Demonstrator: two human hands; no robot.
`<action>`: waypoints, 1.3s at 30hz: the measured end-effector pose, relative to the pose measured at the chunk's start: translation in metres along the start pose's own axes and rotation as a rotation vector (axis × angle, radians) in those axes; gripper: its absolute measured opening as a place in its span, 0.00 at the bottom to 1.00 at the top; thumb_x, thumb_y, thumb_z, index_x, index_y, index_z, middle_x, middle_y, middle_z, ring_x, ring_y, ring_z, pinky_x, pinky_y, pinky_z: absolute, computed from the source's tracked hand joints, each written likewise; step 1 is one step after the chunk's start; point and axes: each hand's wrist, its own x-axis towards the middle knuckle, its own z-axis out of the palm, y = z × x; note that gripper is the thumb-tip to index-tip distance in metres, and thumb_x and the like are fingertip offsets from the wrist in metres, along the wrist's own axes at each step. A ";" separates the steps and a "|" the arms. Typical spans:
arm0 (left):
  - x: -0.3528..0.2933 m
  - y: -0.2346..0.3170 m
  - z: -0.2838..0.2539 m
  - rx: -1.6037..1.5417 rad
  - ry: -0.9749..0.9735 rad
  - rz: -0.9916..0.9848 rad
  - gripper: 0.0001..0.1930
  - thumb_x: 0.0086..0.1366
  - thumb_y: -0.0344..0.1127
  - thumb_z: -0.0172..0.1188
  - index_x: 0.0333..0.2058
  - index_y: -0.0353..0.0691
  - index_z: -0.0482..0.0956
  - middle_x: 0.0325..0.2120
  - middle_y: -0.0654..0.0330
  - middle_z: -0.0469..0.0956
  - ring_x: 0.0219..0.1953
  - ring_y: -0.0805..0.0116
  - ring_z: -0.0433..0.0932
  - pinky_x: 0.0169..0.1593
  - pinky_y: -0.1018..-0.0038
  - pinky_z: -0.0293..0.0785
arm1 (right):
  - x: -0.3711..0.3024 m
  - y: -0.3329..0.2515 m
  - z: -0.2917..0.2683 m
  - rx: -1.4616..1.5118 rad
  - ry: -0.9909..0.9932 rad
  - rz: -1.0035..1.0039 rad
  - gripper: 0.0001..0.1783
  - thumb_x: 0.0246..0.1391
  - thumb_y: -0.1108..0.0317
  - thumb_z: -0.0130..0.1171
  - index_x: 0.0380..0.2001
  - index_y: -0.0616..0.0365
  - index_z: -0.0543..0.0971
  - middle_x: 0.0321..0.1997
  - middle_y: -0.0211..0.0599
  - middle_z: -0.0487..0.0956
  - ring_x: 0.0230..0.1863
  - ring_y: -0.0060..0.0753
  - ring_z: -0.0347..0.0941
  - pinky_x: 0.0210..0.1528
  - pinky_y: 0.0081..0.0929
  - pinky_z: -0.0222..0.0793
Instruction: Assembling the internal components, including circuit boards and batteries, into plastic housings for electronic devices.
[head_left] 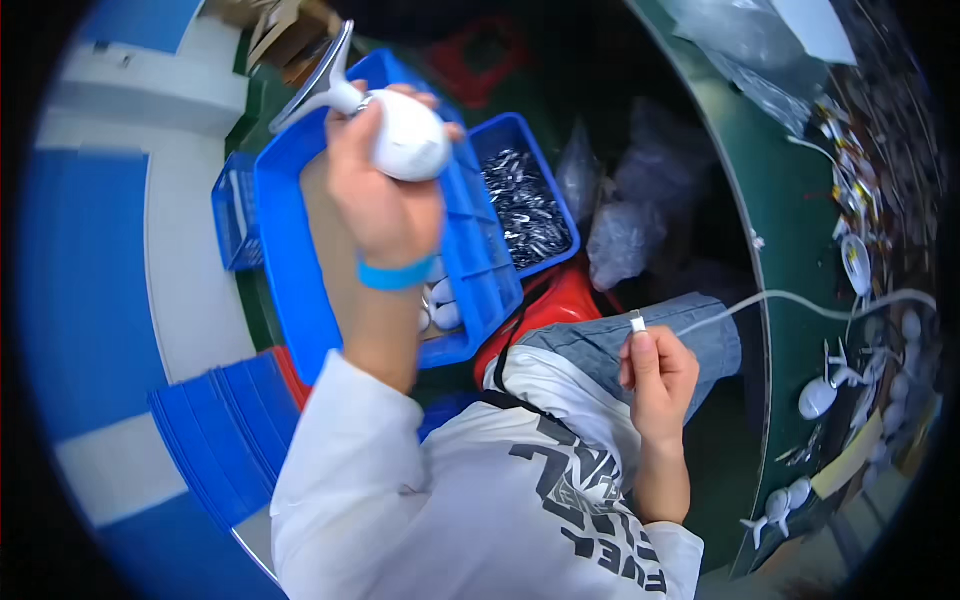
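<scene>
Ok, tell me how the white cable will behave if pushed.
The cable is probably floppy: it bends in loose curves between the right hand and the bench. It looks thin, so likely light and apt to buckle. The blocky plug looks stiffer.

The view looks down from the wearer's head, through the left one of two fisheye lenses worn side by side. It faces past the wearer's white shirt [450, 510], which fills the frame below the large blue bin [280, 235], and takes in the counter [775, 160] to the bin's right. The left hand [385, 210], in front of the bin, is nearer the lens. Straight edges bow toward a dark rim around it all.
</scene>
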 end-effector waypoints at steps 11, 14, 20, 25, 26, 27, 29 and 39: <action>-0.077 0.001 -0.432 1.599 0.334 -0.329 0.31 0.52 0.35 0.68 0.55 0.40 0.66 0.44 0.46 0.76 0.44 0.52 0.78 0.40 0.61 0.78 | 0.011 0.016 0.014 0.000 -0.162 0.022 0.17 0.66 0.61 0.50 0.26 0.60 0.73 0.17 0.25 0.69 0.17 0.13 0.61 0.21 0.13 0.55; -0.076 -0.008 -0.449 1.843 0.197 -0.464 0.27 0.54 0.38 0.68 0.51 0.39 0.70 0.41 0.44 0.77 0.40 0.53 0.80 0.35 0.62 0.81 | 0.006 0.023 0.005 -0.001 -0.151 0.035 0.17 0.66 0.61 0.50 0.26 0.60 0.73 0.17 0.25 0.69 0.18 0.13 0.61 0.21 0.13 0.55; -0.063 -0.008 -0.445 1.428 0.501 -0.935 0.19 0.67 0.46 0.50 0.43 0.35 0.76 0.18 0.52 0.77 0.12 0.64 0.76 0.16 0.68 0.77 | 0.003 0.026 0.003 0.047 -0.151 0.019 0.17 0.66 0.61 0.50 0.26 0.60 0.73 0.19 0.26 0.70 0.18 0.13 0.62 0.21 0.14 0.56; -0.049 -0.027 -0.400 1.666 0.108 -1.178 0.23 0.67 0.54 0.48 0.36 0.38 0.80 0.23 0.51 0.79 0.16 0.65 0.78 0.18 0.68 0.74 | -0.005 0.029 -0.011 0.093 -0.053 0.033 0.14 0.65 0.66 0.52 0.27 0.62 0.75 0.17 0.25 0.71 0.18 0.12 0.63 0.21 0.14 0.56; -0.044 -0.039 -0.388 1.655 0.034 -1.223 0.25 0.66 0.57 0.49 0.35 0.39 0.81 0.25 0.52 0.80 0.20 0.65 0.80 0.22 0.68 0.77 | -0.011 0.027 -0.015 0.053 -0.063 0.100 0.15 0.65 0.64 0.52 0.27 0.61 0.76 0.18 0.25 0.71 0.19 0.12 0.63 0.22 0.14 0.57; -0.040 -0.025 -0.418 1.840 -0.113 -1.238 0.27 0.66 0.59 0.48 0.42 0.39 0.79 0.32 0.49 0.82 0.32 0.60 0.83 0.33 0.62 0.81 | -0.013 0.023 -0.017 0.021 -0.083 0.156 0.15 0.65 0.62 0.52 0.27 0.60 0.76 0.20 0.25 0.72 0.21 0.12 0.63 0.23 0.14 0.57; -0.019 -0.020 -0.410 2.114 -0.533 -0.684 0.28 0.66 0.55 0.47 0.52 0.38 0.76 0.50 0.45 0.77 0.51 0.48 0.75 0.56 0.58 0.70 | -0.018 0.037 -0.030 -0.025 -0.086 0.094 0.11 0.62 0.66 0.56 0.29 0.61 0.78 0.22 0.25 0.74 0.24 0.14 0.67 0.27 0.18 0.62; -0.018 -0.048 -0.008 1.121 -0.778 -0.010 0.13 0.67 0.26 0.53 0.50 0.34 0.74 0.40 0.59 0.77 0.38 0.73 0.76 0.45 0.78 0.73 | -0.133 0.093 -0.086 0.365 0.531 0.011 0.04 0.59 0.72 0.57 0.35 0.61 0.78 0.34 0.32 0.79 0.33 0.20 0.73 0.36 0.19 0.69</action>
